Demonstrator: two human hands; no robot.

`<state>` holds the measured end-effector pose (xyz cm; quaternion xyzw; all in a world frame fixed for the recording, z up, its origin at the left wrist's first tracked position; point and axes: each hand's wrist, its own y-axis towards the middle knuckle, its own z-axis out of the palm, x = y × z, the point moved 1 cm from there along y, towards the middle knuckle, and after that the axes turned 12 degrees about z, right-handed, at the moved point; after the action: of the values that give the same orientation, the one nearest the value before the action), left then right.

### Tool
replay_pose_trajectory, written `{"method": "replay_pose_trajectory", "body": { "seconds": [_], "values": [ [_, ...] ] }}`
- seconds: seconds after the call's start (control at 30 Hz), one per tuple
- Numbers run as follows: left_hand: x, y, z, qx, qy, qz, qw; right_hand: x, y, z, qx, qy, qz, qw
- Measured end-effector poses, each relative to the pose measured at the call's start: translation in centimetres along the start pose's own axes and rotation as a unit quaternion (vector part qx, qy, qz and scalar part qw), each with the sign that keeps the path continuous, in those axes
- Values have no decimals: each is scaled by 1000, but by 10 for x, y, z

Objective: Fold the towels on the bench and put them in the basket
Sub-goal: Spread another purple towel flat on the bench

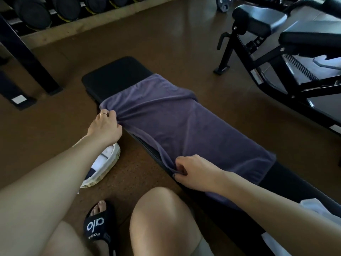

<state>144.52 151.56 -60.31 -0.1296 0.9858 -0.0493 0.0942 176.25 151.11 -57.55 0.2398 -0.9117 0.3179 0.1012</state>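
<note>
Purple towel (177,122) lies spread lengthwise on black bench (118,74). Left hand (105,126) pinches its far near-side corner; right hand (193,172) pinches the nearer corner, fingers curled. White woven basket (108,163) sits on floor beside bench, under left forearm.

Brown speckled rubber floor (147,174) below both grips, black slide sandal with white lettering (97,228) near the knee, rack of dark round weights (55,8) far beyond, black-framed padded gym machine (276,43) far right.
</note>
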Motion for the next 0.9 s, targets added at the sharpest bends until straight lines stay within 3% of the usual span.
{"method": "replay_pose_trajectory", "body": {
  "seconds": [0.07,0.13,0.2,0.27,0.3,0.37,0.43,0.47,0.6,0.73,0.9],
  "values": [
    [2,2,2,-2,-6,-33,999,3,-2,-6,24,0,6,1000],
    [2,2,3,-1,-25,-63,998,6,-7,-10,102,42,17,994],
    [-6,0,3,-20,-40,-66,997,11,-13,-13,200,114,49,972],
    [-24,-6,2,-58,-36,-51,996,15,-15,-19,226,166,71,957],
    [-36,-10,1,-72,-34,-35,996,15,-12,-22,200,180,65,961],
    [-65,-16,1,-74,-40,25,996,6,0,-28,41,159,25,986],
    [-92,-22,5,-38,-47,98,993,-7,13,-32,-133,77,-15,988],
    [-103,-24,9,-13,-45,127,991,-13,19,-29,-175,28,-27,984],
    [-112,-29,29,63,-24,155,986,-26,27,7,-161,-146,-3,976],
    [-94,-22,36,54,0,130,990,-26,22,28,-174,-148,15,973],
    [-73,0,28,57,-2,89,994,-24,40,4,-214,-129,-1,968]
  ]
}}
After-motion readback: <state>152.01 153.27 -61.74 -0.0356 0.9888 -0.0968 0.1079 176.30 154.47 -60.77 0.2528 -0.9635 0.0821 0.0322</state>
